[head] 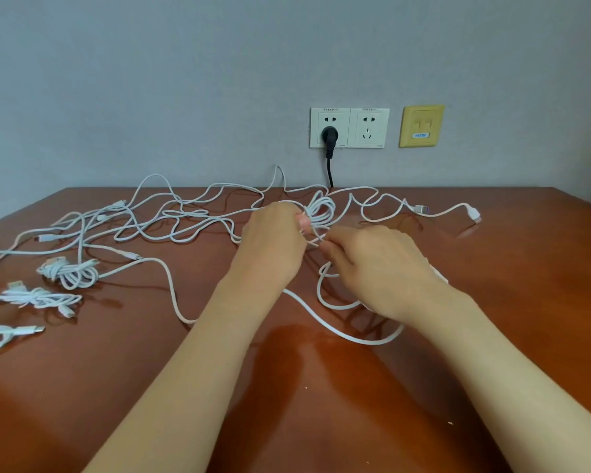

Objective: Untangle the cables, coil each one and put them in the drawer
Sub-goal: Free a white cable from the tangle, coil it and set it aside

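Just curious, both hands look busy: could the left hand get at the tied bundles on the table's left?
Probably, once freed: the left hand grips a half-wound coil. The bundles lie uncovered, only loose cable between.

even, soft light; glare on the glossy table [321, 353]; wide-angle bending at the edges.
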`<state>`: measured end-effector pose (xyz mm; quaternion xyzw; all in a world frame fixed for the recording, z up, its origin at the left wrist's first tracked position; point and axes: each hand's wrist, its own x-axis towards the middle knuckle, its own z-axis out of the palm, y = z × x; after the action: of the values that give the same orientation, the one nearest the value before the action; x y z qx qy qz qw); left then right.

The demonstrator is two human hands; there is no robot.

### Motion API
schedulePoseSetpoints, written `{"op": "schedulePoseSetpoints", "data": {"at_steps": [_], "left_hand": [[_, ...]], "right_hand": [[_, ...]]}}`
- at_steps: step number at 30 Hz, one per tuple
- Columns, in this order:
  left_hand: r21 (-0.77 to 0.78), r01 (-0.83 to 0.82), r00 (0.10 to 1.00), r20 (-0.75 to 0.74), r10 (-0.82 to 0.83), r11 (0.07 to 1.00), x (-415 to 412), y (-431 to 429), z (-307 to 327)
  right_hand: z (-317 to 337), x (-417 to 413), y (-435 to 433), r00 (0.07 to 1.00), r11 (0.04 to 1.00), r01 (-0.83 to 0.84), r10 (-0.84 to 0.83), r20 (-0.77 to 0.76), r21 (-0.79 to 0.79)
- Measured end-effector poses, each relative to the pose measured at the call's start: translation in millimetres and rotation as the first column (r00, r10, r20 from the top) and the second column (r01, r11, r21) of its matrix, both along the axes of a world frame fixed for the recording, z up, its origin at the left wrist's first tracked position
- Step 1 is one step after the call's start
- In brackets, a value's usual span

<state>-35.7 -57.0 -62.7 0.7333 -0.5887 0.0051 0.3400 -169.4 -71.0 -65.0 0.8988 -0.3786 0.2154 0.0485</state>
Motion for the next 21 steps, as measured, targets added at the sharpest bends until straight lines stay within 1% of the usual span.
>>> {"op": "schedulePoseSetpoints", "data": {"at_steps": [2,4,6,9,12,14,15,18,21], "left_hand": [[0.015,-0.037,0.998,0.042,0.037,0.999,2,0,-1],[0.050,-0.030,0.998,0.064,0.027,0.998,0,-1,0],[0.109,0.012,0.993,0.119,-0.025,0.994,-5,-1,0],[0.168,0.102,0.977,0.170,-0.131,0.980,-14,2,-3],[0.177,0.189,0.954,0.202,-0.223,0.966,-20,3,-7],[0.179,0.244,0.943,0.185,-0.276,0.953,-19,3,-8],[0.182,0.275,0.938,0.165,-0.305,0.944,-18,3,-8],[0.183,0.400,0.902,0.095,-0.421,0.898,-16,4,-12],[0.156,0.462,0.884,-0.003,-0.467,0.873,-16,3,-14]], "right_hand": [[2,0,2,0.998,0.998,-0.062,0.063,0.017,-0.011],[3,-2,1,0.995,0.995,-0.096,0.097,0.030,-0.023],[2,-5,-1,0.992,0.993,-0.103,0.106,0.066,-0.047],[3,-10,-6,0.989,0.996,-0.057,0.065,0.130,-0.066],[2,-14,-15,0.956,0.998,-0.055,0.041,0.290,0.043],[0,-16,-23,0.914,0.987,-0.092,0.031,0.403,0.134],[0,-17,-26,0.882,0.970,-0.121,0.009,0.471,0.209],[2,-22,-30,0.766,0.851,-0.263,-0.102,0.635,0.454],[1,-30,-36,0.715,0.720,-0.351,-0.206,0.668,0.598]]}}
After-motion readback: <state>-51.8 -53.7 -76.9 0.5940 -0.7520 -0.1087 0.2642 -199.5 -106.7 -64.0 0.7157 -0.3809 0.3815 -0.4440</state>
